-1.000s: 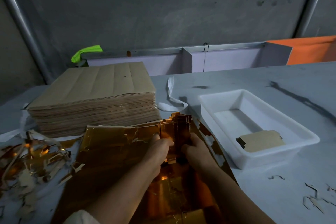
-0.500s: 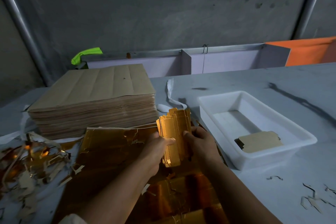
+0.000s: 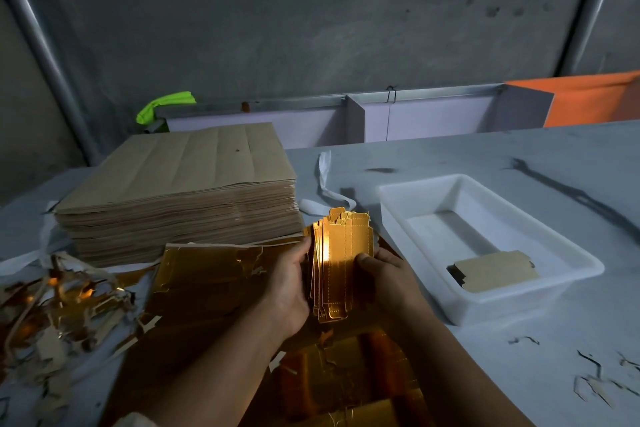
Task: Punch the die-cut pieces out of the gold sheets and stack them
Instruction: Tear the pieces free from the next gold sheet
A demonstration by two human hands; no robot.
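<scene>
The left grip (image 3: 289,288) and the right grip (image 3: 391,282) both clasp 1 bundle of gold die-cut pieces (image 3: 341,253). The left wraps the bundle's left edge, and the right pinches its right edge with the thumb laid on the front face. The bundle stands nearly upright, lifted clear of the torn gold sheet (image 3: 214,274) that lies on the desk (image 3: 450,156) beneath it.

The pieces are not yet square: their tabbed top ends fan out to the left in uneven steps. The step in hand looks like truing the bundle before stacking it. To do that well, I would ease both grips just enough for the pieces to slide. Then I would tap the lower edge on a bare patch of desk and press the long sides flush with flat fingers. Squeezing hard would likely crease the perforated tabs.

The white tray (image 3: 415,185) sits just to the right and holds a low stack of pieces (image 3: 495,270), brown side up. The bundle probably belongs there, turned to match. The scrap heap (image 3: 62,302) at left and the tall stack of brown-backed sheets (image 3: 180,191) behind stand well apart from the tray. Check that no loose slivers ride along between the pieces.
</scene>
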